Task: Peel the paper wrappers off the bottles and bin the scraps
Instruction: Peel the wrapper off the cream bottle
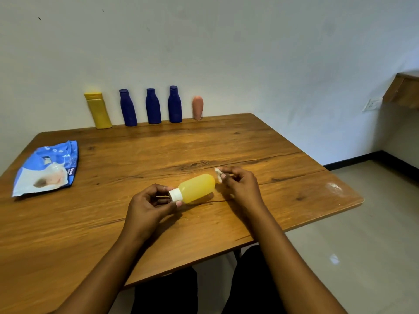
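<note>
Pinching a scrap at the bottle's base

Holding the work near the middle of the wooden table (226,141), the two hands sit a bottle's length apart. The left hand (147,205) curls its fingertips and thumb round the white cap (175,195) of a small yellow bottle (197,188), which lies on its side with the cap pointing left and the rounded base pointing right. It may be raised just off the tabletop, since a shadow falls beneath it, though the angle makes that hard to judge. The bottle's body shows bare and translucent.

Just beside the base, the right hand (242,186) pinches a small white paper scrap (218,174) between thumb and fingertips. Whether the scrap touches the bottle cannot be told.

Along the far edge, against the wall, five bottles stand in a row: a tall yellow bottle (98,111) at the left, then a left blue bottle (128,108), a middle blue bottle (153,107), a right blue bottle (174,105), and a pink bottle (198,108) at the right end.

A blue packet (47,168) lies flat on the left side of the table, well apart from both hands.
</note>
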Motion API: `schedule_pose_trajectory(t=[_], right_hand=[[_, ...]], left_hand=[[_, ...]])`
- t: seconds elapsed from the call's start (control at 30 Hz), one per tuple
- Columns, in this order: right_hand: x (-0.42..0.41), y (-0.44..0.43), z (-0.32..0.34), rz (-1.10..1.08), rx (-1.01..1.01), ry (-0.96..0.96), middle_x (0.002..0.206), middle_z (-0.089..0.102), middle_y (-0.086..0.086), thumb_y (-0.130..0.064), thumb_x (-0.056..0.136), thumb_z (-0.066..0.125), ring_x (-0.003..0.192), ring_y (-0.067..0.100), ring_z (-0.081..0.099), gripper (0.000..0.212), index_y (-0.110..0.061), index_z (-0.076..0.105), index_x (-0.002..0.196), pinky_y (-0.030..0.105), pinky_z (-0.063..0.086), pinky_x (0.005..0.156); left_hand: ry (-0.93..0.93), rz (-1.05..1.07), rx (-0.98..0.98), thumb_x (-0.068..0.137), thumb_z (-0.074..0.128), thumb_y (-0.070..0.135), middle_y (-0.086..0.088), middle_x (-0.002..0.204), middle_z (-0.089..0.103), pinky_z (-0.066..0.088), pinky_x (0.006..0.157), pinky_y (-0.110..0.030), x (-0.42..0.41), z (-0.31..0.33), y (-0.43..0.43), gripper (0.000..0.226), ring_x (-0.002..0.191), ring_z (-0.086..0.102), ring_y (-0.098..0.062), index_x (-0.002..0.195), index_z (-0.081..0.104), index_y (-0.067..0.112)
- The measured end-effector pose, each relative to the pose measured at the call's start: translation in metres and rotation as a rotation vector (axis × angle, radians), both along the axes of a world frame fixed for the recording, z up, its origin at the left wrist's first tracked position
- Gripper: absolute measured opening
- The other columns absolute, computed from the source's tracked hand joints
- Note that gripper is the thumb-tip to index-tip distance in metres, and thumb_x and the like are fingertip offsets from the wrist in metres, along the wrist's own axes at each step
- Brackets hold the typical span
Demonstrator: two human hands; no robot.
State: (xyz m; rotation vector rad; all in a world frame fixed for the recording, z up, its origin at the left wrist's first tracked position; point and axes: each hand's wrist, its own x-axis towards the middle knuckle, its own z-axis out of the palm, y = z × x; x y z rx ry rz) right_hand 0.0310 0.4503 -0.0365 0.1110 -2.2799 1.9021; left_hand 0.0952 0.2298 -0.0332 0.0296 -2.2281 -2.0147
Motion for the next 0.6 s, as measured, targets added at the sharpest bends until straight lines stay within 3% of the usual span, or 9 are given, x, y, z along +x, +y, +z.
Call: schedule_pose_trajectory(t=[0.07,0.1,0.23,0.3,0.47,0.6], right_hand=[[-0.002,-0.003,0.016,0.184,-0.330,-0.096,0.095,0.071,0.001,0.000,0.089,0.058,0.085,0.012,0.065,0.022,-0.014,0.071,0.100,0.026,0.054,0.069],[-0.003,-0.006,0.025,0.272,-0.376,-0.126,0.095,0.071,0.001,0.001,0.089,0.057,0.083,0.011,0.066,0.021,-0.012,0.070,0.101,0.025,0.053,0.068],[-0.010,-0.010,0.053,0.528,-0.184,-0.151,0.101,0.069,-0.003,0.002,0.092,0.051,0.090,0.008,0.063,0.023,-0.010,0.066,0.104,0.022,0.052,0.073],[-0.013,-0.008,0.062,0.621,-0.146,-0.195,0.097,0.071,-0.006,0.003,0.093,0.048,0.089,0.007,0.064,0.026,-0.012,0.066,0.101,0.020,0.051,0.073],[-0.009,-0.006,0.066,0.620,-0.146,-0.186,0.096,0.072,-0.004,0.005,0.092,0.048,0.089,0.008,0.064,0.027,-0.012,0.067,0.100,0.021,0.052,0.075],[0.005,-0.017,0.058,0.455,-0.238,-0.030,0.102,0.067,0.006,0.007,0.090,0.051,0.090,0.007,0.066,0.024,-0.005,0.066,0.104,0.020,0.053,0.075]], left_hand=[[-0.104,-0.048,0.242,0.062,0.080,0.006,-0.013,0.099,0.072,0.060,0.069,-0.038,0.001,0.005,-0.002,0.042,0.089,0.070,-0.028,0.102,0.068,0.006],[-0.132,-0.067,0.304,0.058,0.085,0.008,-0.015,0.097,0.072,0.060,0.066,-0.037,0.001,0.007,-0.002,0.047,0.085,0.070,-0.029,0.102,0.069,0.007],[-0.113,-0.046,0.423,0.023,0.096,0.039,-0.014,0.080,0.073,0.055,0.053,-0.023,-0.002,0.008,-0.004,0.086,0.066,0.070,-0.020,0.096,0.069,0.003],[-0.087,-0.015,0.438,0.018,0.096,0.045,-0.012,0.078,0.072,0.054,0.054,-0.019,-0.005,0.006,-0.006,0.092,0.065,0.070,-0.018,0.095,0.068,0.001],[-0.032,0.015,0.492,0.015,0.094,0.049,-0.006,0.074,0.073,0.055,0.058,-0.016,-0.006,0.003,-0.008,0.070,0.064,0.070,-0.015,0.075,0.079,0.016],[-0.028,0.073,0.558,0.023,0.093,0.045,-0.005,0.072,0.073,0.054,0.057,-0.016,-0.008,-0.001,-0.009,0.057,0.064,0.070,-0.017,0.071,0.079,0.018]])
